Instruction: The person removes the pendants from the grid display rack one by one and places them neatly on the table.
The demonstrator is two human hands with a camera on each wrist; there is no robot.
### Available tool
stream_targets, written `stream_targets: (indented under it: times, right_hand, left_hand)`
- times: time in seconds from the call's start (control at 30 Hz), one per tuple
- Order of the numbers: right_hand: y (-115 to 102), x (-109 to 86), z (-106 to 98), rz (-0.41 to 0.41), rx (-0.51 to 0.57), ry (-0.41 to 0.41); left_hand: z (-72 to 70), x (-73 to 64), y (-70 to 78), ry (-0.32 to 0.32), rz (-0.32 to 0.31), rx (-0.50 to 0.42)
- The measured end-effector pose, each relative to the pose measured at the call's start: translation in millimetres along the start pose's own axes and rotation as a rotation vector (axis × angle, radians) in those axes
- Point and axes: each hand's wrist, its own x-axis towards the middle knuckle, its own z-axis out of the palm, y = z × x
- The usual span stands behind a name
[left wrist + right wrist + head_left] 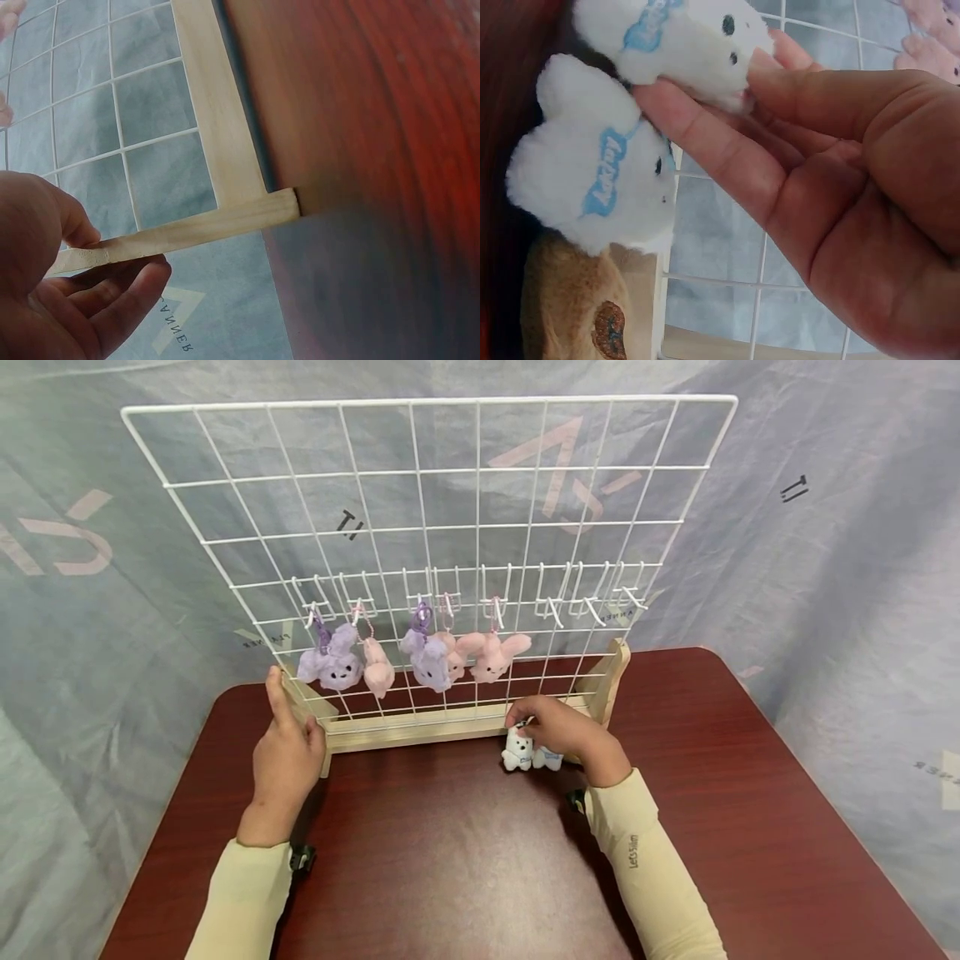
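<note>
My left hand grips the left wooden leg of a white wire grid rack, with the thumb on one side and fingers on the other. At the foot of the rack, my right hand pinches the head of a small white plush bear, which has blue lettering on its front. A second white plush bear is right beside it, partly behind the hand in the head view. In the right wrist view a brown plush is next to that one; only part of it shows.
Plush charms hang on hooks on the grid: a purple one at far left, a pink one, another purple one and pink ones. Hooks at the right hold nothing. The wooden base bar stands on the dark red table.
</note>
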Motion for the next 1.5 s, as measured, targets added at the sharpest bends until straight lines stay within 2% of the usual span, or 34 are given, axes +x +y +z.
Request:
stream_targets:
  times: [0.4,0.83,1.13,1.23,1.5]
  right_hand:
    - [3,1.5,1,-0.037,-0.109,0.055]
    - [-4,-3.0,0,-0.016,-0.16,0.094]
    - [-11,-7.8,-4,-0.026,-0.213,0.151]
    - [-15,-8.6,-6,-0.038,-0.174,0.176]
    - [-20,-5.9,-8,-0.104,0.026,0.229]
  left_hand:
    - [-0.1,-0.5,1.2,0.007,0.004,0.005]
    - [-0.2,-1.0,1.0,-0.002,-0.005,0.009]
    - [-0.1,-0.3,1.0,0.001,0.006,0.008]
    - [-0.7,-0.7,1.3,-0.001,0.01,0.007]
    - [-1.5,-0.5,2.5,-0.004,0.003,0.011]
